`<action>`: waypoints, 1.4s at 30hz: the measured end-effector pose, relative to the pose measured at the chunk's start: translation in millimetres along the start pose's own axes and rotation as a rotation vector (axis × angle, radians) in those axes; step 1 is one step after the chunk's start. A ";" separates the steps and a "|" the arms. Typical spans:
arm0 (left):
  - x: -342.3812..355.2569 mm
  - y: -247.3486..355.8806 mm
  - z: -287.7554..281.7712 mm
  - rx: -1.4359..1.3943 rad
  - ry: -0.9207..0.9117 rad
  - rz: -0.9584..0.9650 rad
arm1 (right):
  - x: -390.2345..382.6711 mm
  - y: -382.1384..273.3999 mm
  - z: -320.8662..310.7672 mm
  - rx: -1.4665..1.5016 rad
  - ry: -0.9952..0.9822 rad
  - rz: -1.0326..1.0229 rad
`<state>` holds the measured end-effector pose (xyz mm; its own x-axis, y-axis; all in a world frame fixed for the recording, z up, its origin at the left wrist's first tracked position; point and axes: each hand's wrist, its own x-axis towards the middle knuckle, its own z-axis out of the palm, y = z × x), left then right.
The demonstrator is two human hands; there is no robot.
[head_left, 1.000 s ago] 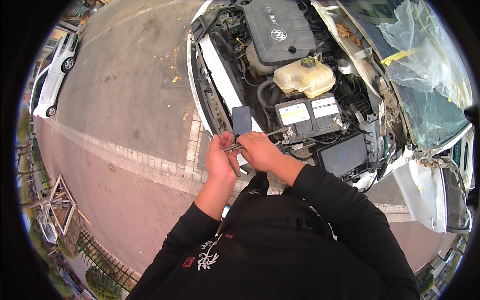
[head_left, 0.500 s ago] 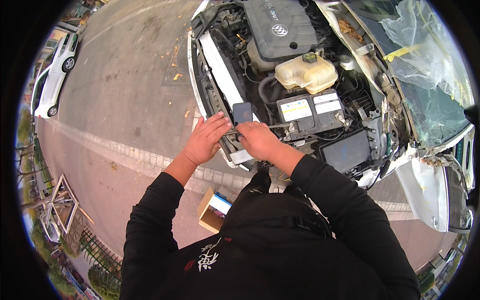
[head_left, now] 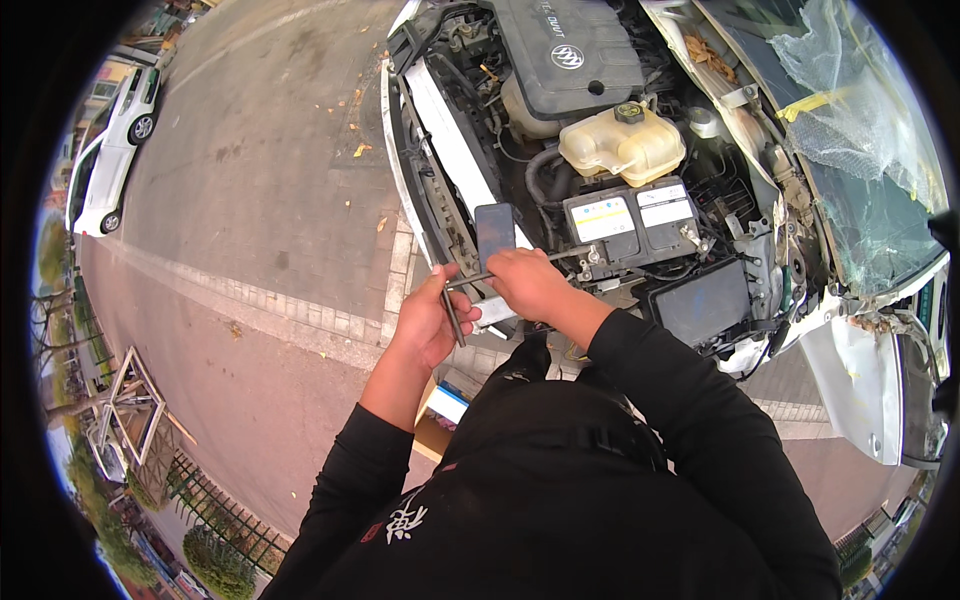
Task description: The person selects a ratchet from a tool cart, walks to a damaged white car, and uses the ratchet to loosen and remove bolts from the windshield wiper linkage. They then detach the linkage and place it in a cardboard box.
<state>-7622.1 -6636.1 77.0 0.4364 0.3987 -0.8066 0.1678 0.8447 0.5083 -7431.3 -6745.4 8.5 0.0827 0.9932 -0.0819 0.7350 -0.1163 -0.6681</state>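
A T-handle wrench (head_left: pixel 453 312) lies sideways over the front edge of the car's engine bay. My left hand (head_left: pixel 422 322) is closed on its crossbar, thumb on top and fingers curled beneath. Along the shaft, my right hand (head_left: pixel 527 285) is closed with the thumb and fingers pinching it. Beyond that hand the shaft reaches the clamp (head_left: pixel 590 258) at the near left corner of the car battery (head_left: pixel 634 228); the exact contact is too small to tell. A dark smartphone (head_left: pixel 495 232) rests on the white front panel just beyond my right hand.
A cream coolant tank (head_left: pixel 615 147) and black engine cover (head_left: pixel 570 85) sit behind the battery. To the right are a black box (head_left: pixel 700 302), damaged bodywork and a cracked windshield (head_left: pixel 850 220). An open cardboard box (head_left: pixel 432 436) stands by my legs. A white car (head_left: pixel 115 150) is parked far left.
My left hand has turned from palm down with fingers stretched out to gripping the wrench's crossbar, now swung into view. My right hand stays on the shaft. The view has shifted slightly.
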 end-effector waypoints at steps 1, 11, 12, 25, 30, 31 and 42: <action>-3.7 3.3 -3.7 0.044 -0.032 0.007 | -1.2 0.3 -0.1 0.005 -0.004 0.009; -7.2 45.8 -38.4 1.893 -0.049 1.471 | 0.6 2.7 -6.7 0.095 0.044 0.010; -0.8 47.7 -36.6 1.885 -0.034 1.554 | 1.3 3.1 -7.0 0.097 0.026 0.026; 20.9 10.1 -30.2 0.797 0.154 0.709 | -2.7 16.0 -15.5 0.145 -0.016 0.038; 17.9 22.4 -36.1 1.528 -0.101 1.408 | -5.0 12.9 -17.6 0.114 -0.050 0.049; 18.4 20.9 -31.2 1.117 -0.062 0.883 | -5.6 12.2 -17.3 0.094 -0.071 0.054; 6.4 17.5 -36.8 1.596 0.076 1.311 | -6.3 19.9 -3.8 0.076 0.001 0.087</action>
<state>-7648.9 -6605.6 69.6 0.8874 0.4212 0.1876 0.3260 -0.8608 0.3907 -7414.6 -6754.0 -1.6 0.1441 0.9794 -0.1412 0.6716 -0.2016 -0.7129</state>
